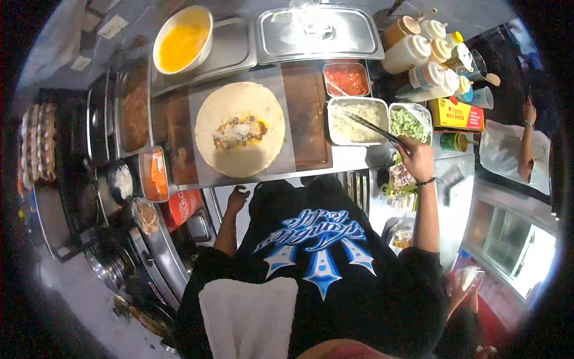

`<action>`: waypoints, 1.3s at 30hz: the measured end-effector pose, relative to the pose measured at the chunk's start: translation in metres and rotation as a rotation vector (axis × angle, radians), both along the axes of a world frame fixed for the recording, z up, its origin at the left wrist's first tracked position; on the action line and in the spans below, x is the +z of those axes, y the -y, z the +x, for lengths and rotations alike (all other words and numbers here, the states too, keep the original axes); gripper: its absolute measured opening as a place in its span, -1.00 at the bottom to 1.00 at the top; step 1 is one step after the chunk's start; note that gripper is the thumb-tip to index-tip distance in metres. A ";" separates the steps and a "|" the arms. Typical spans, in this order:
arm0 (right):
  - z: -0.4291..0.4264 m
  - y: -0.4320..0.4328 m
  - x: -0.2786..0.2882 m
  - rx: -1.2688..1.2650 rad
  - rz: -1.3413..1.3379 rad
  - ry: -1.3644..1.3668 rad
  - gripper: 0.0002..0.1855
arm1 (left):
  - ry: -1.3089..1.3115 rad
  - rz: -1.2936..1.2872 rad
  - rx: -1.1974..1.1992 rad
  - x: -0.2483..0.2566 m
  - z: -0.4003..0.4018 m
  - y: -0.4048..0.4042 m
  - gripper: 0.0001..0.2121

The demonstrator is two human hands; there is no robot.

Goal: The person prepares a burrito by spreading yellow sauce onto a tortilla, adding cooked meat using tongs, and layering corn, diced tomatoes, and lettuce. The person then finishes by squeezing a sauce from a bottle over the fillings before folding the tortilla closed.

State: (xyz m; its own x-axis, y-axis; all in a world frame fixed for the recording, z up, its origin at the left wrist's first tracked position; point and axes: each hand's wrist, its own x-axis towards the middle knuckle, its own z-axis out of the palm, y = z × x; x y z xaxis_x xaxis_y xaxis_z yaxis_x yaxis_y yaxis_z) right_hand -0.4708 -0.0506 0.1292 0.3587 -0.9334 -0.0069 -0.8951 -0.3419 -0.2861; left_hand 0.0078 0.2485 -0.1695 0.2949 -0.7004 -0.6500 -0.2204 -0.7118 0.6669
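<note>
My right hand (417,158) grips a pair of dark tongs (376,129), whose tips reach into a metal pan of pale, creamy filling (356,117). Beside that hand is a pan of chopped green vegetable (409,122). At the counter's front edge hangs my left hand (238,199), fingers loosely bent, holding nothing. A round flatbread (240,166) lies flat on a sheet of paper (288,150) in front of me. Across its middle sits a heap of browned filling (242,133) with yellow sauce and white topping.
Squeeze bottles (430,54) crowd the back right, near a wax paper box (457,114). A bowl of yellow shreds (184,42), red salsa (346,79) and orange strips (157,175) surround the board (307,112). Another person's hands (464,285) show at lower right, another arm (527,148) above.
</note>
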 end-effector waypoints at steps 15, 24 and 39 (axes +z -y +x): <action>0.190 0.000 0.019 0.482 -0.020 0.118 -0.78 | -0.061 -0.137 0.177 -0.042 0.064 -0.090 -0.60; 0.197 -0.002 0.014 0.407 0.043 0.184 -0.74 | -0.579 0.153 0.712 -0.030 0.089 -0.138 -0.64; 0.198 -0.007 -0.011 0.345 0.027 0.300 -0.77 | 0.000 -0.006 0.157 -0.031 0.080 -0.047 -0.67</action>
